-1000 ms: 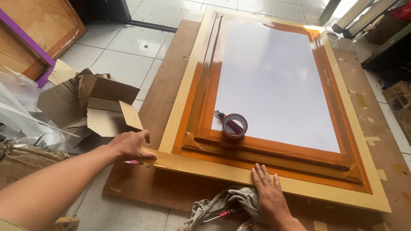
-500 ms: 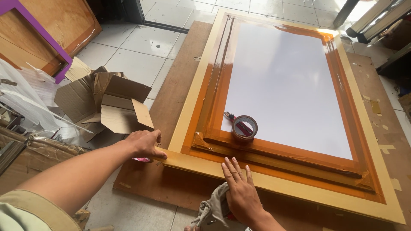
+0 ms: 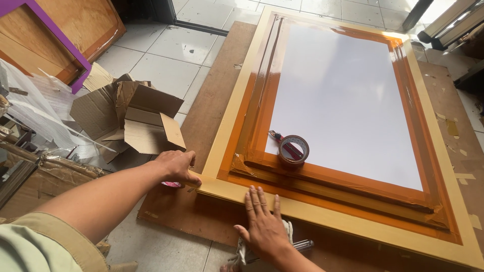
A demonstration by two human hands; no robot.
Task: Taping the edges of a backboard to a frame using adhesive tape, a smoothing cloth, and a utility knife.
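The right hand (image 3: 262,226) lies flat, fingers spread wide, on the near rail of the yellow frame (image 3: 333,216), holding nothing; a grey rag (image 3: 241,252) bunches just beneath its wrist. The left hand (image 3: 176,166) curls around the frame's near corner, thumb along the edge. The frame lies on a brown board (image 3: 201,116) on the floor. If the left hand lifts unevenly, the frame could twist or slide off the board. Just beyond the right hand's fingers, the tape roll (image 3: 294,149) sits loose on the white panel (image 3: 343,95); tilting would likely send it rolling. Farther left of the left hand lies an open cardboard box (image 3: 131,118).
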